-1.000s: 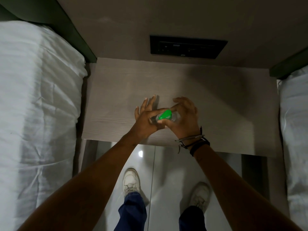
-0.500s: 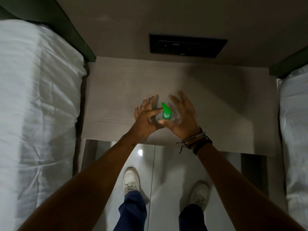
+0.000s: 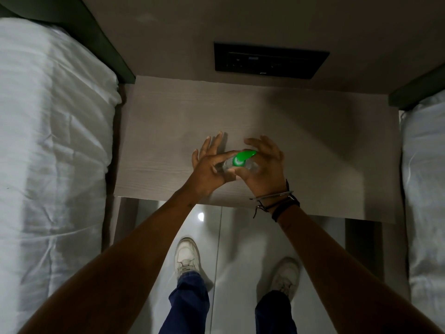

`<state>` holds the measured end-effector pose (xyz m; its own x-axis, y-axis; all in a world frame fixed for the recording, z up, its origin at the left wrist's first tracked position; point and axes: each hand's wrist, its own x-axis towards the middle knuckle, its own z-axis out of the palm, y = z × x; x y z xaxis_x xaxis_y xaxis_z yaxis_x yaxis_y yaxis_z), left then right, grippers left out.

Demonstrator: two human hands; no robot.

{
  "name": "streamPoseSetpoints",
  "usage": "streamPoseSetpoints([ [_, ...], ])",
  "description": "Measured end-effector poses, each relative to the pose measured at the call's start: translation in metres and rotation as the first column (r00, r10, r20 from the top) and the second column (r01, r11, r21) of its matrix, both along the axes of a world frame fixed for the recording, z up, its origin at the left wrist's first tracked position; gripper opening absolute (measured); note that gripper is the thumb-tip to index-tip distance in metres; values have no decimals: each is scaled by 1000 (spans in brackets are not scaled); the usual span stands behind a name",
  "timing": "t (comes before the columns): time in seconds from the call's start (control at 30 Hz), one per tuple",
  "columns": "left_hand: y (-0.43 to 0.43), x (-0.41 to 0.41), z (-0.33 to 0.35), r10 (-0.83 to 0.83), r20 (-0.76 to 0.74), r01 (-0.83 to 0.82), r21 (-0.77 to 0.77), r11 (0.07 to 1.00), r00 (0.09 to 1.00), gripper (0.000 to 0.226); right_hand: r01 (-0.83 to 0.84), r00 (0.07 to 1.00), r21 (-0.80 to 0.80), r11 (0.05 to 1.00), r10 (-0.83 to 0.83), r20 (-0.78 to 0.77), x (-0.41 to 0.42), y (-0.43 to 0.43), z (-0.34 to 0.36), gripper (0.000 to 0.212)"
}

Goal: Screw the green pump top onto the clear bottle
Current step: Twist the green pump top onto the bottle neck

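Green pump top [image 3: 241, 158] is seated on clear bottle [image 3: 250, 165], upright on tabletop [image 3: 313, 150]. Nozzle is swung rightward from half a second ago; threading judged underway. Left hand [image 3: 209, 168] is pinched at neck, right hand [image 3: 263, 168] wrapped around bottle.

We see a pale wood-grain bedside table [image 3: 301, 145] between two white beds [image 3: 50, 145]. On it stands only the clear bottle [image 3: 251, 166].

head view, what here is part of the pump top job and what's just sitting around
Part of the job:
green pump top
clear bottle
left hand
right hand
bedside table they work over

Just around:
wall socket panel
beds on both sides
bracelets
white shoes
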<state>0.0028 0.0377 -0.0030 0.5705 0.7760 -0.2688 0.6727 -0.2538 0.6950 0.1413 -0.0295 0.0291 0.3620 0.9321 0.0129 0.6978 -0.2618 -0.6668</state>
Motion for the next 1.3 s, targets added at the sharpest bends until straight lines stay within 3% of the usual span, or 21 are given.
streamPoseSetpoints([
  [0.07, -1, -1, -1, 3, -6, -3, 13, 1000, 1000, 58, 66, 997, 22, 998, -66, 28, -5, 0, -1, 54],
  [0.17, -2, -2, -1, -6, 15, 6, 19, 1000, 1000, 58, 39, 998, -50, 998, -41, -54, -5, -3, -6, 73],
  [0.23, -1, -1, -1, -8, 12, 8, 9, 1000, 1000, 60, -13, 995, -52, 999, 8, -94, -2, -5, -6, 64],
  [0.33, -1, 1, 0, -6, -7, 6, 12, 1000, 1000, 59, 14, 1000, -17, 1000, -15, -13, -3, -6, -3, 45],
  [0.43, -3, 0, 0, 6, 13, -6, 15, 1000, 1000, 57, 108, 993, -14, 994, -107, 40, -8, -2, -2, 59],
  [0.53, -2, -1, 1, -8, 15, 8, 1, 1000, 1000, 58, 80, 996, -71, 994, -82, -28, -5, -5, -7, 84],
  [0.63, -2, -1, 2, 1, 36, 0, -22, 1000, 999, 60, -29, 999, -30, 999, 28, -41, 0, -8, -8, 59],
  [0.73, -3, -1, -1, 9, 46, -8, -20, 1000, 999, 58, 43, 999, -12, 999, -42, 21, -4, -6, -7, 43],
  [0.83, -2, -1, -1, 6, 17, -5, -16, 1000, 1000, 57, 141, 990, -11, 990, -141, -1, -10, -6, -9, 53],
  [0.93, -2, -2, -1, -19, 13, 19, -24, 1000, 1000, 60, 54, 997, -85, 995, -57, -42, -8, -11, -14, 74],
  [1.03, -3, -1, 1, -5, 29, 6, -39, 999, 1000, 59, -12, 1000, -95, 995, 13, 3, -5, -10, -11, 41],
  [1.1, -2, 0, 3, -4, 18, 5, -39, 999, 1000, 59, 11, 999, -75, 997, -8, 44, -8, -9, -7, 31],
  [1.2, -3, 0, 8, -5, 7, 5, -47, 999, 1000, 59, 30, 996, -77, 997, -23, 89, -12, -8, -2, 31],
  [1.3, -3, 0, 9, -30, -29, 30, -24, 999, 999, 62, 21, 995, -114, 993, -10, 97, -7, -12, 9, 55],
])
